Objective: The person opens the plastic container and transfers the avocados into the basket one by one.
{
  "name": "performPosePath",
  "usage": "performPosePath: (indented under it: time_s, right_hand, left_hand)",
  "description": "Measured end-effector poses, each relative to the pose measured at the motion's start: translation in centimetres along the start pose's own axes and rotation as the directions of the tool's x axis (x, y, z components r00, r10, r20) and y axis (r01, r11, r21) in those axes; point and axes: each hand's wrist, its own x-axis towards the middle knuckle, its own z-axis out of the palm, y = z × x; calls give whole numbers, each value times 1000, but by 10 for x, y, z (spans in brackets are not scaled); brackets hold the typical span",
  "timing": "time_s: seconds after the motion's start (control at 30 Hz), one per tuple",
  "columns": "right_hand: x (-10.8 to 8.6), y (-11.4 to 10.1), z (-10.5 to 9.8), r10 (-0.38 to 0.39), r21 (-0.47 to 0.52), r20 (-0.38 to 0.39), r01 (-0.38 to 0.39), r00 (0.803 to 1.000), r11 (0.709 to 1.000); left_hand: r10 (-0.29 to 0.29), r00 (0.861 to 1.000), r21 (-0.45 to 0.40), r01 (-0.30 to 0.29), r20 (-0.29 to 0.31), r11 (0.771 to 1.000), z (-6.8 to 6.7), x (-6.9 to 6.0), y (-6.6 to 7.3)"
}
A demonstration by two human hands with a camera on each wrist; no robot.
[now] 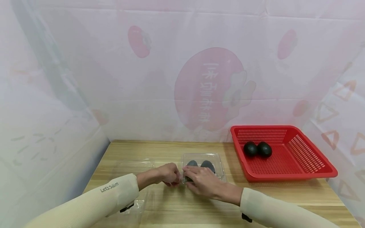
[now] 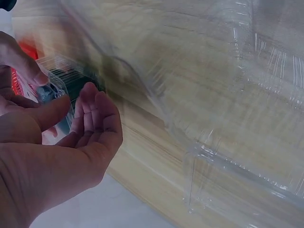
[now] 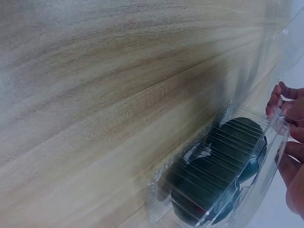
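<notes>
On the bench, your right hand curls its fingers onto the clear clamshell, apparently steadying its avocados; your left hand bends alongside, grip unclear.

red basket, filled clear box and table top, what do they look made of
Red basket: probably moulded plastic, slightly glossy, with even slots. Clear box: likely thin plastic, shiny, see-through and ribbed. Table top: perhaps wood or laminate, low sheen; grain lines show.

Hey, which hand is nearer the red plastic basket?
Right: the right hand, at the clear plastic box, is left of the red plastic basket; the left hand is farther left.
</notes>
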Motion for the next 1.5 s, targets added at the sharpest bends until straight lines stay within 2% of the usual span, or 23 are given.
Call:
performPosePath:
  time_s: [0.23, 0.4, 0.6, 0.67, 0.73, 0.83, 0.93, 1.07, 1.17, 1.33, 1.43, 1.5]
  right_hand:
    - [-5, 2, -5, -12, 11, 27, 12, 1000, 1000]
    - [-5, 5, -12, -14, -28, -7, 13, 1000, 1000]
    - [-4, 11, -21, 29, -21, -40, -30, 999, 999]
    - [-4, 13, -23, 44, -19, -47, -45, 998, 999]
    - [-5, 15, -24, 53, -23, -61, -55, 997, 998]
    - [-6, 19, -27, 59, -27, -84, -61, 995, 998]
    - [-8, 22, -29, 57, -44, -102, -62, 993, 997]
    - [-9, 28, -32, 59, -76, -122, -68, 991, 995]
    - [-9, 31, -35, 60, -90, -138, -73, 989, 993]
    - [-8, 33, -38, 61, -86, -152, -74, 987, 994]
    - [-7, 33, -38, 63, -81, -155, -77, 986, 994]
    - [-7, 33, -38, 71, -72, -153, -82, 986, 994]
  left_hand:
    - [13, 1000, 50, -14, 11, 999, -2, -1, 5]
    - [17, 1000, 131, -17, 2, 991, -2, -2, 9]
    - [41, 999, 109, -39, -10, 993, 5, -4, 8]
    - [47, 999, 132, -44, -20, 990, 9, -4, 8]
    - [56, 998, 198, -49, -32, 979, 13, -3, 10]
    - [69, 997, 309, -52, -45, 950, 16, -3, 13]
    - [87, 995, 379, -61, -52, 923, 19, -2, 14]
    - [124, 990, 428, -85, -64, 900, 23, 0, 15]
    - [133, 987, 442, -82, -86, 893, 25, 3, 18]
    - [102, 989, 450, -42, -108, 892, 26, 5, 24]
    - [79, 991, 472, -19, -110, 881, 26, 5, 26]
    - [67, 992, 481, -6, -110, 876, 27, 8, 23]
